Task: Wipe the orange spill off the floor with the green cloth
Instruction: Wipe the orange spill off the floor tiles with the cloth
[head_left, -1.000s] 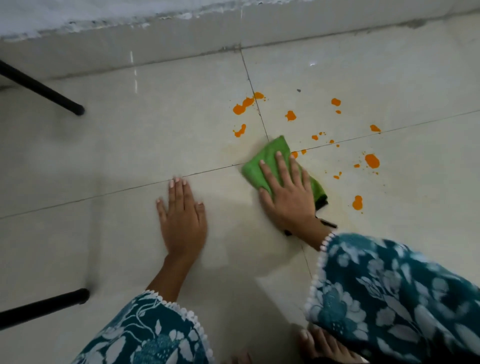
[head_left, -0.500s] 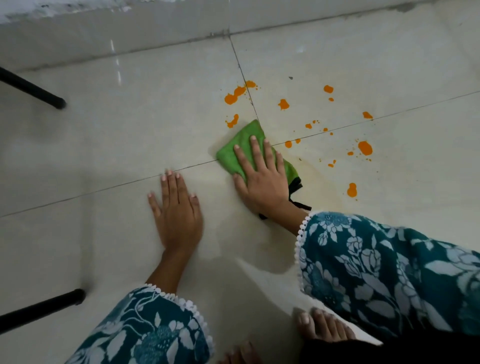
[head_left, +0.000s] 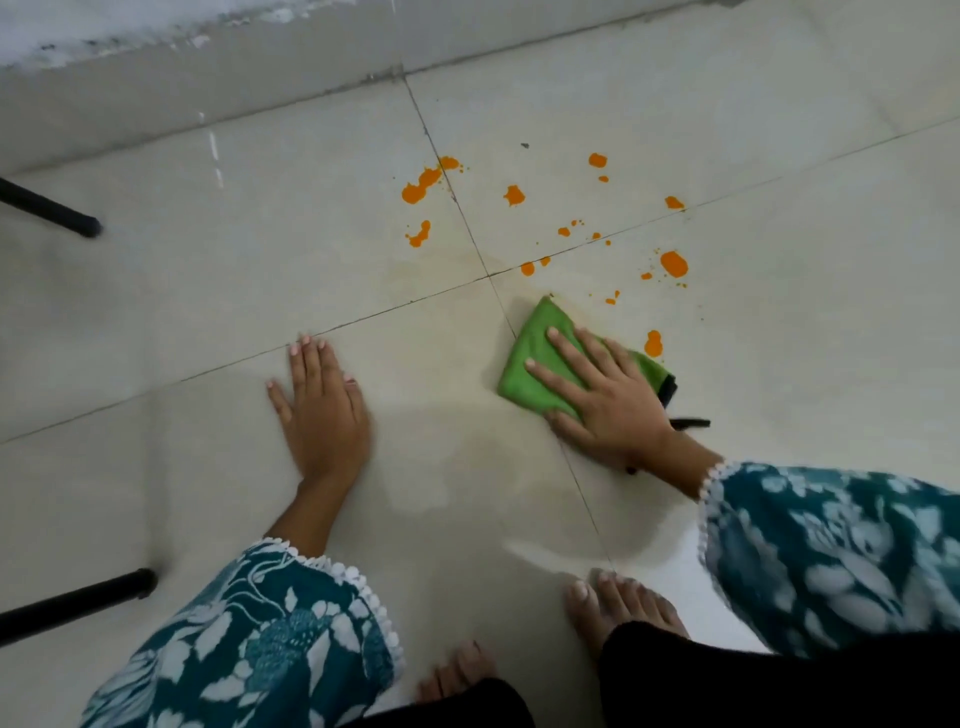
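Crouched on the tiled floor (head_left: 208, 291), a person pulls the green cloth (head_left: 540, 364) back toward the feet, away from the upper orange drops it neared a moment ago. The right hand (head_left: 608, 400) presses it flat, fingers spread; the left hand (head_left: 324, 410) braces, fingers together. A faint yellowish smear seems to trail behind. Most of the spill (head_left: 674, 264) remains beyond the cloth.

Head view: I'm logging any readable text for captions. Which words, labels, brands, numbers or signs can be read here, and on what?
None: no text shows anywhere.
The green cloth under the right hand shows no readable label.
The floor tiles and floral sleeves carry only pattern.
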